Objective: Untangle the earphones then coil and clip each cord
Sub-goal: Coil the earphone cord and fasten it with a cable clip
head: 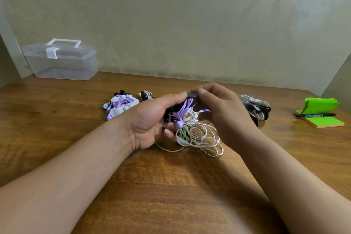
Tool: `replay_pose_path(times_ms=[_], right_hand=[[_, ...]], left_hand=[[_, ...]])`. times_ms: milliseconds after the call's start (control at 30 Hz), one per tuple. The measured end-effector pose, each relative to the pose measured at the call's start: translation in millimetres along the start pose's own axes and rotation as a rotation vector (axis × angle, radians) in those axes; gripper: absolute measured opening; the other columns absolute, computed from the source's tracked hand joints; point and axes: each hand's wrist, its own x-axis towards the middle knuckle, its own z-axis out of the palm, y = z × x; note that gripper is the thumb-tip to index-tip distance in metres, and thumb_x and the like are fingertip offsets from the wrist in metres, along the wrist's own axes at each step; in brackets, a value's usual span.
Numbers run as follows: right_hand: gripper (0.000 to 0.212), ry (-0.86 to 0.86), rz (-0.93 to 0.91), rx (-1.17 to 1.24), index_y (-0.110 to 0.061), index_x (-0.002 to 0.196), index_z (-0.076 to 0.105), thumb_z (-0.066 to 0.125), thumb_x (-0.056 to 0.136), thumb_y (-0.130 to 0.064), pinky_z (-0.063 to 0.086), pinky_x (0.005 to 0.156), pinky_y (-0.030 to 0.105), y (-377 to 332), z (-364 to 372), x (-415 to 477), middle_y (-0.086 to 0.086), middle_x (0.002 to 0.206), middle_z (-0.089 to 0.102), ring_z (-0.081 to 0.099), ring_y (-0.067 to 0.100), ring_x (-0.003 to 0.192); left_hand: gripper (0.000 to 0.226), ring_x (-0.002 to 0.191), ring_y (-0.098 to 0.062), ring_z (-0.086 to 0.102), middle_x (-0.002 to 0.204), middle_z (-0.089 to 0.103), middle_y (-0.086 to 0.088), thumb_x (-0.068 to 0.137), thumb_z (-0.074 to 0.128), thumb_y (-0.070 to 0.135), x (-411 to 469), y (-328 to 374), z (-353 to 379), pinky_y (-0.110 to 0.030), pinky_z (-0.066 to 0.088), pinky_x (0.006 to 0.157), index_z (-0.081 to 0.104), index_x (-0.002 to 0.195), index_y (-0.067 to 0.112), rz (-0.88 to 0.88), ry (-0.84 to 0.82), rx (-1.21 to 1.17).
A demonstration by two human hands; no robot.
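**Purple earphones held in both hands above the white tangle**

Purple earphones [180, 115], their cord gathered into a bunch, sit in the left hand [150, 121]. Its fingers curl under and around the bunch and its thumb lies along the top, while the earbuds hang out at the near side of the fist. A dark clip [192, 99] crosses the far end of the bunch. The right hand [222, 114] pinches this clip between thumb and curled forefinger, just right of the left thumb tip. Both hands are closed tight on what they hold and meet at the clip.

Directly under and just near of the hands, a tangle of white cords [202, 137] lies loose on the wooden table [171, 186], with a pale green earphone [183, 134] caught in it.

To the far left lie clipped purple bundles [122, 106], and beside them a small white bundle [146, 95]. Just right of the right hand sits a pile of grey and black clips [256, 107]. At the far right a black marker [316, 115] rests on green sticky notes [326, 121]. A clear plastic box [62, 62] stands at the far left against the wall.
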Motion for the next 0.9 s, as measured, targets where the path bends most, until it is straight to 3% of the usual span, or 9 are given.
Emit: replay_pose_path(times_ms=[100, 167, 267, 367, 500, 667, 767, 833, 900], right_hand=[[0.016, 0.028, 0.008, -0.131, -0.016, 0.097, 0.074, 0.061, 0.105, -0.021, 0.053, 0.067, 0.032, 0, 1, -2, 0.002, 0.085, 0.073, 0.067, 0.016, 0.078], [0.010, 0.138, -0.073, -0.280, -0.021, 0.101, 0.073, 0.063, 0.104, -0.022, 0.054, 0.068, 0.032, 2, 0, -3, -0.003, 0.089, 0.074, 0.068, 0.013, 0.078], [0.006, 0.237, -0.422, -0.503, -0.022, 0.099, 0.070, 0.067, 0.100, -0.018, 0.049, 0.072, 0.025, -5, 0, -11, -0.007, 0.088, 0.066, 0.063, 0.010, 0.082], [0.003, 0.120, -0.647, -0.668, -0.020, 0.095, 0.074, 0.072, 0.097, -0.020, 0.038, 0.067, 0.015, -13, 8, -20, -0.013, 0.083, 0.056, 0.057, 0.007, 0.079], [0.011, 0.011, -0.527, -0.871, -0.028, 0.088, 0.075, 0.072, 0.095, -0.037, 0.043, 0.061, 0.034, -3, 13, -15, -0.011, 0.080, 0.055, 0.054, 0.009, 0.072], [0.023, 0.021, -0.376, -0.943, -0.025, 0.083, 0.073, 0.069, 0.096, -0.043, 0.046, 0.061, 0.037, -4, 12, -14, -0.006, 0.072, 0.062, 0.058, 0.018, 0.069], [0.030, 0.041, -0.287, -0.926, -0.022, 0.082, 0.075, 0.068, 0.098, -0.045, 0.043, 0.057, 0.036, -5, 14, -15, -0.002, 0.064, 0.064, 0.058, 0.018, 0.063], [0.026, 0.049, -0.246, -0.879, -0.022, 0.082, 0.076, 0.071, 0.095, -0.043, 0.045, 0.060, 0.035, -7, 14, -16, -0.003, 0.066, 0.066, 0.060, 0.016, 0.065], [0.020, 0.044, -0.215, -0.844, -0.023, 0.083, 0.077, 0.074, 0.093, -0.040, 0.048, 0.063, 0.034, -10, 14, -17, -0.004, 0.069, 0.069, 0.062, 0.013, 0.067]], left_hand=[[0.044, 0.062, -0.012, 0.042, 0.084, 0.052, -0.001, 0.103, 0.050, 0.049, -1, 1, -1, -0.023, 0.032, 0.049, 0.063, 0.127, 0.015, 0.005, -0.010, 0.029], [0.039, 0.064, -0.014, 0.044, 0.083, 0.048, -0.003, 0.107, 0.041, 0.038, 0, 1, -1, -0.026, 0.035, 0.053, 0.058, 0.126, 0.009, 0.021, -0.001, -0.003], [0.030, 0.065, -0.017, 0.050, 0.078, 0.054, -0.004, 0.109, 0.041, 0.027, 2, -2, 3, -0.029, 0.043, 0.059, 0.062, 0.111, 0.006, 0.052, 0.062, -0.051], [0.029, 0.066, -0.018, 0.054, 0.079, 0.059, -0.006, 0.110, 0.045, 0.024, 4, -3, 4, -0.029, 0.052, 0.057, 0.066, 0.108, 0.004, 0.108, 0.125, -0.111], [0.033, 0.073, -0.017, 0.059, 0.089, 0.063, -0.012, 0.110, 0.046, 0.022, 6, -3, 1, -0.031, 0.059, 0.067, 0.067, 0.120, -0.003, 0.181, 0.145, -0.125], [0.032, 0.081, -0.019, 0.062, 0.093, 0.065, -0.013, 0.107, 0.054, 0.022, 10, -11, 4, -0.035, 0.063, 0.080, 0.070, 0.117, -0.004, 0.236, 0.143, -0.071], [0.027, 0.080, -0.021, 0.063, 0.090, 0.067, -0.010, 0.098, 0.066, 0.028, 13, -13, 4, -0.031, 0.063, 0.068, 0.077, 0.100, 0.003, 0.247, 0.202, 0.005], [0.030, 0.080, -0.026, 0.060, 0.090, 0.069, -0.011, 0.089, 0.075, 0.036, 12, -13, 4, -0.027, 0.056, 0.050, 0.080, 0.095, 0.007, 0.235, 0.261, 0.051], [0.030, 0.077, -0.027, 0.055, 0.085, 0.070, -0.011, 0.086, 0.077, 0.038, 12, -14, 5, -0.021, 0.048, 0.045, 0.082, 0.095, 0.010, 0.229, 0.295, 0.064]])
